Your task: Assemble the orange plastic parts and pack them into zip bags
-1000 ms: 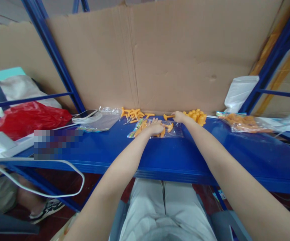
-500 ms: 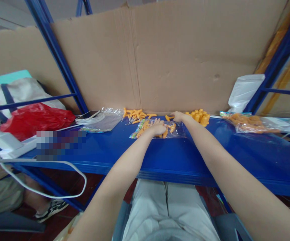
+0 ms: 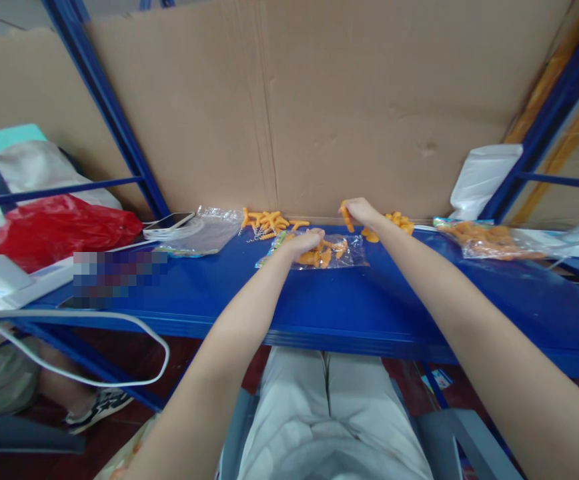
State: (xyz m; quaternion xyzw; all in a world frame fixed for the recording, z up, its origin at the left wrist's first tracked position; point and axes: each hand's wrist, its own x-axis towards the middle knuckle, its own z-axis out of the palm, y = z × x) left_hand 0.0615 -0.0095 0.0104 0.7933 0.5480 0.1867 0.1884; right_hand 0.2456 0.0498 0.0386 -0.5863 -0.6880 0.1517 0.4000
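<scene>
A small clear plastic bag [image 3: 342, 256] holding several orange plastic pieces lies on the blue shelf [image 3: 319, 300]. My left hand [image 3: 305, 240] has its fingers curled on the bag's left end. Raised just above and behind the bag, my right hand [image 3: 359, 211] pinches one orange piece [image 3: 344, 215]. A heap of loose orange pieces [image 3: 268, 223] lies to the left of the bag, and another heap of orange pieces [image 3: 394, 224] lies just right of my right hand.
Behind the shelf stands a cardboard sheet [image 3: 319, 107]. To the left lie empty clear bags [image 3: 204, 233], a phone [image 3: 168, 221], a red plastic bag [image 3: 54, 230] and a white cable [image 3: 79, 327]. A filled bag of orange pieces [image 3: 489, 240] and a white bag [image 3: 484, 177] sit at right. Another person's leg and shoe [image 3: 94, 407] show below left.
My right hand has lifted off the shelf with an orange piece pinched in it. My left hand's fingers went from lying flat on the bag to curled at its left end.
</scene>
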